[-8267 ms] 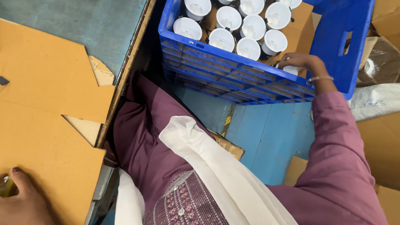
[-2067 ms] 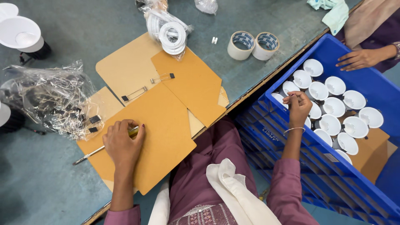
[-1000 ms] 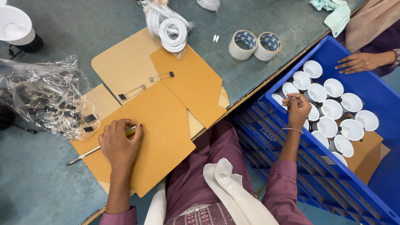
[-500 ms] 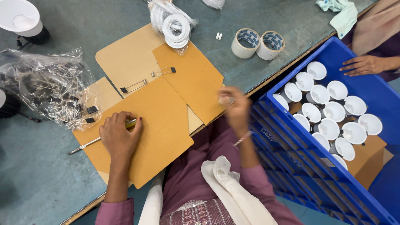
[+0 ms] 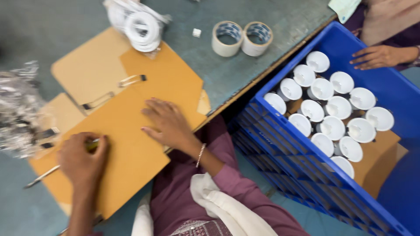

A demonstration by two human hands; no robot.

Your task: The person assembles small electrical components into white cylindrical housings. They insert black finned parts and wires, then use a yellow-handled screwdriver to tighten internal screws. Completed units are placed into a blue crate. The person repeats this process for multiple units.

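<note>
My left hand (image 5: 82, 158) rests fist-like on a brown cardboard sheet (image 5: 131, 144), closed over a green-handled tool (image 5: 41, 176) whose metal shaft sticks out to the left. My right hand (image 5: 166, 122) lies flat on the same cardboard near the table edge, fingers spread, holding nothing. More cardboard pieces (image 5: 92, 65) lie under it, with two metal clips (image 5: 131, 80) on top.
A blue crate (image 5: 306, 175) of several white cups (image 5: 332, 126) stands at my right; another person's hand (image 5: 378, 56) rests on its far rim. Two tape rolls (image 5: 240, 38), a bag of white rings (image 5: 138, 26) and a crumpled plastic bag (image 5: 22, 113) sit on the grey table.
My right hand left the white cups in the crate, swung left across my lap and came down flat on the cardboard. My left hand stayed on the tool.
</note>
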